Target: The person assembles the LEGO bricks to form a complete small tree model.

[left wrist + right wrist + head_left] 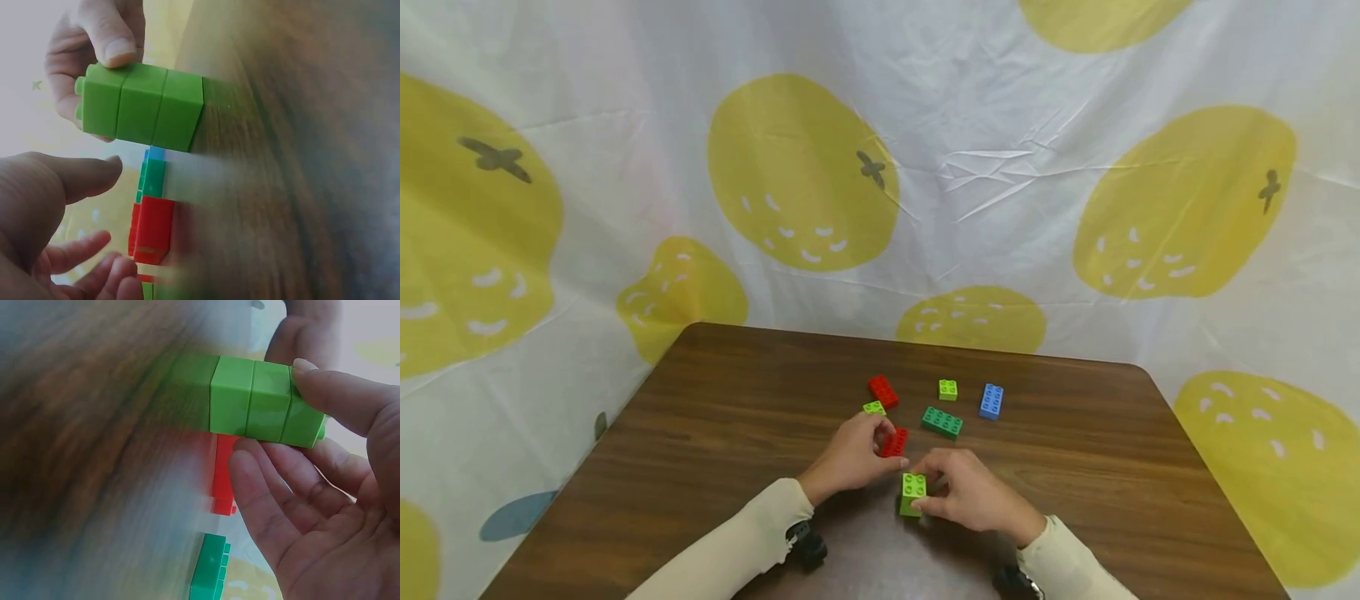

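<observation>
A stack of three lime-green toy bricks (913, 493) stands upright on the table near its front. My right hand (972, 495) pinches its upper part, the thumb on one side and the fingers on the other. My left hand (848, 455) is just left of the stack, thumb and fingers apart with nothing between them in the left wrist view. Close to its fingertips lies a red brick (895, 442), partly covered by the hand in the head view. The right wrist view shows the stack (253, 400) with seams between its bricks.
Farther back on the brown table (760, 383) lie another red brick (883, 391), a small lime brick (948, 389), a dark green brick (942, 422) and a blue brick (991, 401). Another lime brick (874, 407) peeks out behind my left hand. A lemon-print cloth (955, 225) hangs behind.
</observation>
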Available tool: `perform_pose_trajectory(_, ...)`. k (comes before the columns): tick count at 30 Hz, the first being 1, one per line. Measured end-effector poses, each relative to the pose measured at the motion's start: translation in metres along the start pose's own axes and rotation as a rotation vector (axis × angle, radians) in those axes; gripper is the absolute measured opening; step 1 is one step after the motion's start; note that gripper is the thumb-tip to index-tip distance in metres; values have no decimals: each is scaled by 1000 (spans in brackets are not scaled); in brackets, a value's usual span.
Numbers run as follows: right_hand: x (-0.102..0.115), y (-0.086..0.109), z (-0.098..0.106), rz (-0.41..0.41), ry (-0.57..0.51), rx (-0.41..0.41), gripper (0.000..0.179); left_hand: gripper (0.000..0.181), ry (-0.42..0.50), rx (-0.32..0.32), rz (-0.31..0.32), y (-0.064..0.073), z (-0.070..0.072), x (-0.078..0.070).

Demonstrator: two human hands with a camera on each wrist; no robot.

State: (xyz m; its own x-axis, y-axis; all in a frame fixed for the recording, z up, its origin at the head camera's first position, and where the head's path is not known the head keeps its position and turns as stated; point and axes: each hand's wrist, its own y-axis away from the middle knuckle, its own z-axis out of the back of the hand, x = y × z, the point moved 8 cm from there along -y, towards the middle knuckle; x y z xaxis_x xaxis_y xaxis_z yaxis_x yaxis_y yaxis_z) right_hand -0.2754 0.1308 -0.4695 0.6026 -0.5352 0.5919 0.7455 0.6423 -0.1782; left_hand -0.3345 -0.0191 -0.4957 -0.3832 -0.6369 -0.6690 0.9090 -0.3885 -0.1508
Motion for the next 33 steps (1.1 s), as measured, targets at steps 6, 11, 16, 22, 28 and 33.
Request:
perform_pose_trajectory(6,2,0,2,41,38,-32,33,54,-70,-23,6,-9,-5,4)
perform_pose_trajectory(11,1,1,2,22,27,-13,34,51,-52,11,13,-14,-8,7)
perform_pose_trajectory(16,0,2,4,-2,-20,-18,30,44,-102,51,16,-17,-7,4)
perform_pose_trajectory(22,2,2,3,-9,-57,-9,27,40,-141,77,43,-18,-9,8)
perform_pose_trajectory(28,4,2,4,6,-44,-9,24,37,-86,77,20,-20,-5,13)
perform_pose_trajectory(33,3,4,6,8,-40,-12,24,32,-30,101,8,-17,1,15)
